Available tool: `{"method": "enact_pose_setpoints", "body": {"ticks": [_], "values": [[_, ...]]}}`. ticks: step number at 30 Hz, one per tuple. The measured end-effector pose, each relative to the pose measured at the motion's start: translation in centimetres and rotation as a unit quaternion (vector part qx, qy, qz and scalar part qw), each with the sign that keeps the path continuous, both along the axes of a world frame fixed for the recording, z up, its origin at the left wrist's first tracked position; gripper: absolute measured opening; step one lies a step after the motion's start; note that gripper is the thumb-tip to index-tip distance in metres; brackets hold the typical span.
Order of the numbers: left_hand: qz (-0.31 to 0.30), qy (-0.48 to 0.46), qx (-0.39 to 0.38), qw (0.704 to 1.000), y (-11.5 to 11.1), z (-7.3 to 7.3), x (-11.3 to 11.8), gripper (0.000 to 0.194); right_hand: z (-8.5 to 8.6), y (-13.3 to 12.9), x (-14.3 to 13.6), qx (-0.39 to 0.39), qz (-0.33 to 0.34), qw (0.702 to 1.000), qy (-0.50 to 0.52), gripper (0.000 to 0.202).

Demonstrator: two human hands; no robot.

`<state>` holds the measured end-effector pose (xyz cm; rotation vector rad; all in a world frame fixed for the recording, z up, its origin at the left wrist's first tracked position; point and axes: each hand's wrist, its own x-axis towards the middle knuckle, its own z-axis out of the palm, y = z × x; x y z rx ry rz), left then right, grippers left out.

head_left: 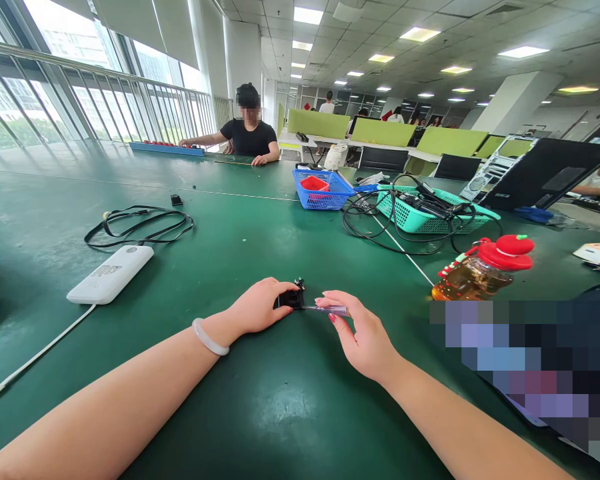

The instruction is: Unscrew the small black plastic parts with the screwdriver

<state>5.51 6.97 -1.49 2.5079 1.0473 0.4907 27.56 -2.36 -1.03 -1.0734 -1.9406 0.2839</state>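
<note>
Bright open office around a wide, glossy green tabletop (pixel 205 413). Beyond a white, rounded, oblong plastic block (pixel 111 275), a grey metal railing (pixel 130 97) and tall windows (pixel 50 23); far off to the block's right, lime-green desk partitions (pixel 387 131).

Resting on the tabletop to the right of the block: a small, angular black device (pixel 294 299), grasped between thumb and fingers of the left hand (pixel 257 305), with a milky-white bangle (pixel 209 339) at the wrist. Farther right of the block, pinched between thumb and fingers of the right hand (pixel 364 340): a slim, purplish see-through screwdriver (pixel 333 309), thin shaft levelled at the device, contact too small to tell.

Just beyond the block, a loosely looped black cable (pixel 123 215). Well beyond and right of the block, a blue lattice plastic basket (pixel 325 200); farther right of it, a turquoise plastic basket (pixel 420 221) heaped with black cords. Far right of the block, a red-lidded clear bottle of amber liquid (pixel 473 277). Across the tabletop, far beyond the block, a seated person in black (pixel 250 141), one arm stretched toward a long blue tray (pixel 167 151).
</note>
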Motion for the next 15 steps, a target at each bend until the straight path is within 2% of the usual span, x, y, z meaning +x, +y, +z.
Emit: {"method": "enact_pose_setpoints", "body": {"ticks": [15], "values": [[0.001,0.005,0.000,1.000,0.00,-0.05,0.01,0.044,-0.18,0.00,0.10,-0.006,0.001,1.000,-0.002,0.041]]}}
